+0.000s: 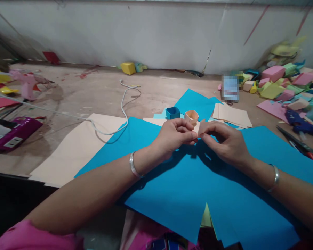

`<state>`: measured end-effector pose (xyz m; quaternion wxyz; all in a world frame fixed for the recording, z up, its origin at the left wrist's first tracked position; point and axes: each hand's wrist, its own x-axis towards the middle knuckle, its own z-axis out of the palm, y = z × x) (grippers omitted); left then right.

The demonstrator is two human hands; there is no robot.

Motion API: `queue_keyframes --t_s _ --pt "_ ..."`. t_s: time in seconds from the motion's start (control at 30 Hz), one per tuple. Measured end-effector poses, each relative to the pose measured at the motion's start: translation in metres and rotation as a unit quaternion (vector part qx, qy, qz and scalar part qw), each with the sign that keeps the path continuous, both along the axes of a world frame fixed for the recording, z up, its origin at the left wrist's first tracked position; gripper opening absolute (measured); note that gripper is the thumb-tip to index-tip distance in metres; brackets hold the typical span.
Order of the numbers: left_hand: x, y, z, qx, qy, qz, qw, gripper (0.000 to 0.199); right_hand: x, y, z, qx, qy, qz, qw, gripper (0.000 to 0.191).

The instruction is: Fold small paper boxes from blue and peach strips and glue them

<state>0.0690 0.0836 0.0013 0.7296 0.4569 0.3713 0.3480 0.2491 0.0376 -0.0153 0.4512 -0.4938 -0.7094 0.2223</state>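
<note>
Above a large blue paper sheet [206, 187], my two hands meet near the middle of the view. My right hand [224, 140] pinches a small peach paper piece [202, 127] between thumb and fingers. My left hand [176, 135] has its thumb and fingers closed at the left edge of the same piece. Just behind the hands stand a small blue paper box [173, 113] and a small peach paper box [191, 117], both open at the top.
Peach sheets [75, 149] lie at left under a white cable [123, 104]. Cut peach pieces [232, 115] are behind my right hand. Scissors [292, 139], a blue glue gun [302, 123] and many folded paper shapes [275, 74] sit at right; a pink glue gun [27, 85] at left.
</note>
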Motion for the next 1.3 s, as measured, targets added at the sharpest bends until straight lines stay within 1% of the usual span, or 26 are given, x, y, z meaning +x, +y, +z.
queue_keyframes --t_s 0.1,0.2,0.43,0.53,0.67,0.73,0.83,0.97,1.07,1.2,1.3 --pt "0.0 0.0 -0.002 0.002 -0.006 0.001 1.0 0.02 -0.001 0.0 -0.003 -0.027 0.051 -0.015 0.998 0.004" --pt "0.0 0.001 -0.005 0.003 -0.013 -0.001 1.0 0.023 -0.002 0.0 -0.004 -0.039 0.084 -0.021 0.996 0.005" --pt "0.002 0.0 -0.004 0.013 -0.009 0.004 1.0 0.02 -0.004 0.001 -0.003 -0.041 0.082 -0.035 0.995 0.007" --pt "0.003 -0.001 -0.002 0.065 0.001 0.007 0.998 0.019 -0.005 0.002 -0.004 -0.047 0.09 -0.038 0.994 0.008" --pt "0.004 -0.003 -0.003 0.144 0.023 0.025 0.989 0.027 -0.007 0.002 -0.004 -0.048 0.092 -0.034 0.994 0.007" --pt "0.004 -0.003 -0.003 0.162 0.04 0.029 0.986 0.028 -0.006 0.001 -0.002 -0.043 0.076 -0.029 0.996 0.005" --pt "0.002 -0.003 -0.001 0.178 0.061 0.03 0.982 0.023 -0.004 0.001 0.002 -0.033 0.043 -0.021 0.998 0.004" --pt "0.0 -0.003 0.004 0.184 0.079 0.019 0.98 0.018 -0.003 0.0 0.003 -0.01 0.023 -0.003 1.0 0.001" --pt "-0.001 -0.003 0.005 0.175 0.085 0.009 0.981 0.016 -0.005 -0.002 0.004 -0.017 0.053 0.001 0.998 0.002" --pt "0.0 -0.002 0.003 0.137 0.037 -0.022 0.99 0.015 -0.009 -0.004 0.007 -0.055 0.107 -0.004 0.993 0.004" --pt "-0.001 -0.001 0.002 0.116 0.018 -0.036 0.992 0.013 -0.009 -0.004 0.01 -0.061 0.123 0.007 0.99 0.009"
